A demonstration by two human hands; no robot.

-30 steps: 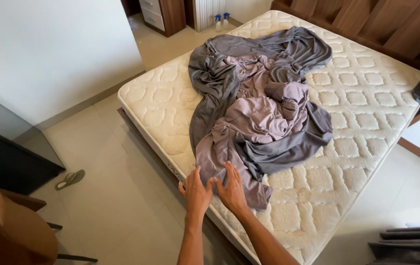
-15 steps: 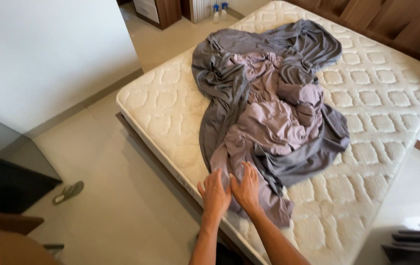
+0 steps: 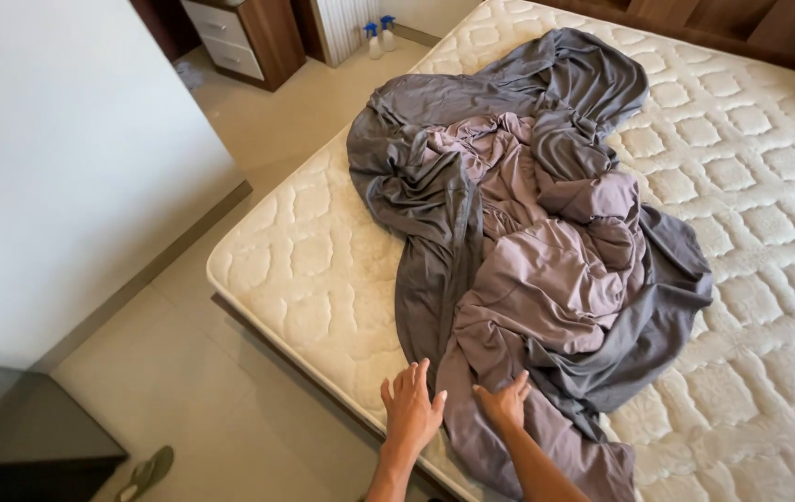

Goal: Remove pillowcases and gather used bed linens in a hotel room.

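Sheet: crumpled grey and mauve fabric bedsheet (image 3: 527, 251), heaped near the quilted cream mattress's (image 3: 323, 270) near edge.
Left hand (image 3: 409, 409): fingers spread, flat on mattress edge.
Right hand (image 3: 504, 404): pinching sheet's mauve hem.

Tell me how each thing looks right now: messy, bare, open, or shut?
Grey sheet: crumpled in a heap on the mattress.
Mattress: bare, uncovered.
Left hand: open, fingers spread, at the sheet's edge.
Right hand: resting on the sheet; grip unclear.
Drawer cabinet: drawers shut.
Spray bottles: upright on the floor.
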